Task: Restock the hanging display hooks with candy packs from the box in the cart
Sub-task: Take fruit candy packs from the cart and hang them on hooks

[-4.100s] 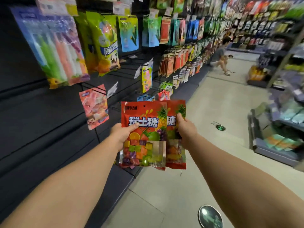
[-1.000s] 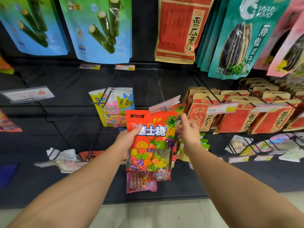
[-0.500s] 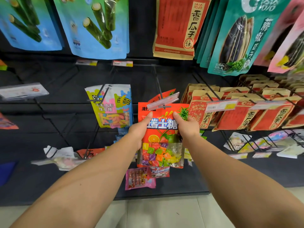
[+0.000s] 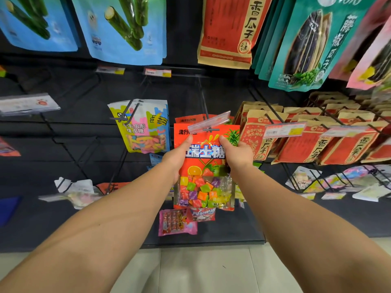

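A red candy pack (image 4: 204, 182) with fruit art and coloured cubes in its clear window is held upright at a display hook (image 4: 208, 125) whose clear tag holder sticks out over the pack's top edge. My left hand (image 4: 176, 158) grips the pack's left side with the thumb on the front. My right hand (image 4: 239, 154) grips its right side the same way. Another red pack (image 4: 188, 120) of the same kind hangs just behind on the hook. The box and the cart are out of view.
A yellow gummy-worm pack (image 4: 143, 125) hangs to the left, brown-and-red seed bags (image 4: 304, 140) fill hooks to the right. Blue, red and teal bags (image 4: 228, 30) hang above. A pink pack (image 4: 176, 222) hangs below. Bare black hooks stick out at the left. Tiled floor (image 4: 201, 271) lies beneath.
I turned from the aisle to face the hooks. Both hands raised the red pack up to the hook with the clear tag, and its top now sits right behind the tag.
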`<state>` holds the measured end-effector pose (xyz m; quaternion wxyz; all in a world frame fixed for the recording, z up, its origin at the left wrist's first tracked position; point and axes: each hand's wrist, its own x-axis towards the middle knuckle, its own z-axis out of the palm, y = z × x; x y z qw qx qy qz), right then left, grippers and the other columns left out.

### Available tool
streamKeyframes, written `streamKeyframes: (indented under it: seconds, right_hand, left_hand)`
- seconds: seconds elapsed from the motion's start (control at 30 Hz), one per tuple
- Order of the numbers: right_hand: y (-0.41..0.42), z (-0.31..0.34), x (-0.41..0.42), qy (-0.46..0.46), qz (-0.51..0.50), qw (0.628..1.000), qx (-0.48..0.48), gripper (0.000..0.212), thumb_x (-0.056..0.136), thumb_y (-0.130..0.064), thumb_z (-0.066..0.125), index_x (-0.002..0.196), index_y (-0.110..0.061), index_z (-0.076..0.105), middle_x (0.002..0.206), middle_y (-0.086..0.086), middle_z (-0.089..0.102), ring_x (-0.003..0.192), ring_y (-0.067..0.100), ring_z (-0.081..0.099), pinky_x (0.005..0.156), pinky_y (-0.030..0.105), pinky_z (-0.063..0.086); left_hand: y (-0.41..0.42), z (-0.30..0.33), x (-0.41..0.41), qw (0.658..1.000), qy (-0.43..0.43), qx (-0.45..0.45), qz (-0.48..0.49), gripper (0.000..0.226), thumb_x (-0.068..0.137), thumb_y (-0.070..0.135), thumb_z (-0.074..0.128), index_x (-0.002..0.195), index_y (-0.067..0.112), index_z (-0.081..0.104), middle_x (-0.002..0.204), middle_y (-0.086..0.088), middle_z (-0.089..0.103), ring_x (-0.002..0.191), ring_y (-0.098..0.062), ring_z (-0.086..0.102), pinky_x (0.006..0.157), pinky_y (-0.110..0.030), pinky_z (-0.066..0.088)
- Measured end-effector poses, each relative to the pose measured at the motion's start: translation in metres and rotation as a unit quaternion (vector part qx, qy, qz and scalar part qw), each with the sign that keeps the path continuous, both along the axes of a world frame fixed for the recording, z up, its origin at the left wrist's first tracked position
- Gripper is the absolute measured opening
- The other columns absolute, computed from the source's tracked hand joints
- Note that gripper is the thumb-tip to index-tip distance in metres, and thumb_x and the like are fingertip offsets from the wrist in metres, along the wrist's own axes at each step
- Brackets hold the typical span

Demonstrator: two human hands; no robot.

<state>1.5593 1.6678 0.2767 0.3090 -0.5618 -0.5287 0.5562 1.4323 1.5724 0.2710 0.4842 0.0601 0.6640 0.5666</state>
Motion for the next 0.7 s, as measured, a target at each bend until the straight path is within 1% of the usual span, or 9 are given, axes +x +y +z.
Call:
streamKeyframes:
  seconds: [0.1,0.17,0.2,0.27,0.37,0.43,0.5,0.6,0.7]
  right_hand:
    - [0.000,0.002,0.000,-0.045,-0.009,0.999,0.026,0.080,0.075,-0.060,0.071,0.135,-0.012,0.050,0.127,0.001,0.060,0.117,0.027,0.059,0.099,0.046,0.051]
    - [-0.001,-0.001,0.004,-0.072,-0.030,0.996,0.052,0.065,0.081,-0.052,0.072,0.127,-0.013,0.047,0.119,0.003,0.055,0.111,0.027,0.057,0.097,0.039,0.049]
    - [-0.005,-0.003,0.005,-0.102,-0.043,0.991,0.077,0.056,0.082,-0.051,0.071,0.118,-0.015,0.047,0.115,0.004,0.054,0.108,0.029,0.057,0.094,0.037,0.048]
    - [-0.016,-0.010,0.005,-0.175,-0.020,0.977,0.123,0.044,0.084,-0.052,0.068,0.103,-0.020,0.045,0.111,0.006,0.058,0.107,0.032,0.059,0.091,0.040,0.050]
    - [-0.036,-0.026,-0.016,-0.265,0.125,0.941,0.170,0.040,0.087,-0.054,0.062,0.105,-0.019,0.057,0.114,0.009,0.062,0.110,0.033,0.058,0.090,0.042,0.050]
    - [-0.052,-0.030,-0.043,-0.317,0.236,0.894,0.212,0.047,0.088,-0.052,0.061,0.123,-0.020,0.058,0.123,0.009,0.060,0.118,0.033,0.055,0.095,0.043,0.049]
    - [-0.072,-0.027,-0.075,-0.353,0.339,0.832,0.262,0.058,0.089,-0.049,0.061,0.141,-0.027,0.046,0.137,0.006,0.052,0.129,0.031,0.047,0.103,0.043,0.043]
    - [-0.113,-0.019,-0.130,-0.383,0.441,0.736,0.341,0.074,0.089,-0.050,0.060,0.153,-0.035,0.025,0.154,0.005,0.036,0.142,0.030,0.030,0.113,0.045,0.031]
    - [-0.172,-0.012,-0.190,-0.396,0.497,0.672,0.380,0.079,0.089,-0.052,0.059,0.155,-0.036,0.017,0.162,0.009,0.020,0.149,0.031,0.015,0.120,0.047,0.019]
  left_hand:
    - [0.003,-0.010,-0.007,0.993,0.095,-0.073,0.000,0.092,0.078,0.077,0.065,0.144,0.014,0.051,0.134,-0.002,0.063,0.127,-0.029,0.059,0.096,-0.038,0.046]
    - [-0.003,-0.017,-0.015,0.970,0.203,-0.133,-0.011,0.107,0.070,0.086,0.062,0.150,0.017,0.044,0.149,-0.007,0.053,0.134,-0.033,0.051,0.109,-0.044,0.044]
    - [-0.009,-0.019,-0.020,0.951,0.262,-0.166,-0.025,0.106,0.072,0.086,0.060,0.152,0.019,0.042,0.152,-0.008,0.050,0.137,-0.035,0.048,0.112,-0.048,0.042]
    - [-0.025,-0.021,-0.029,0.889,0.395,-0.222,-0.064,0.096,0.080,0.081,0.057,0.155,0.024,0.037,0.158,-0.008,0.041,0.144,-0.035,0.039,0.115,-0.051,0.036]
    - [-0.054,-0.025,-0.046,0.802,0.529,-0.249,-0.123,0.086,0.087,0.072,0.057,0.157,0.030,0.030,0.164,-0.004,0.031,0.150,-0.030,0.030,0.121,-0.048,0.027]
    - [-0.078,-0.026,-0.060,0.768,0.563,-0.265,-0.152,0.079,0.090,0.065,0.058,0.157,0.032,0.030,0.164,-0.004,0.031,0.149,-0.028,0.029,0.121,-0.046,0.025]
    - [-0.106,-0.027,-0.077,0.753,0.561,-0.300,-0.169,0.078,0.093,0.062,0.057,0.158,0.030,0.028,0.164,-0.005,0.029,0.151,-0.028,0.026,0.122,-0.045,0.022]
    - [-0.160,-0.024,-0.108,0.754,0.526,-0.357,-0.166,0.083,0.093,0.062,0.055,0.160,0.027,0.023,0.167,-0.005,0.023,0.153,-0.027,0.020,0.123,-0.042,0.020]
    - [-0.227,-0.019,-0.146,0.767,0.489,-0.392,-0.140,0.082,0.092,0.063,0.055,0.158,0.025,0.026,0.163,-0.003,0.029,0.150,-0.028,0.025,0.120,-0.044,0.025]
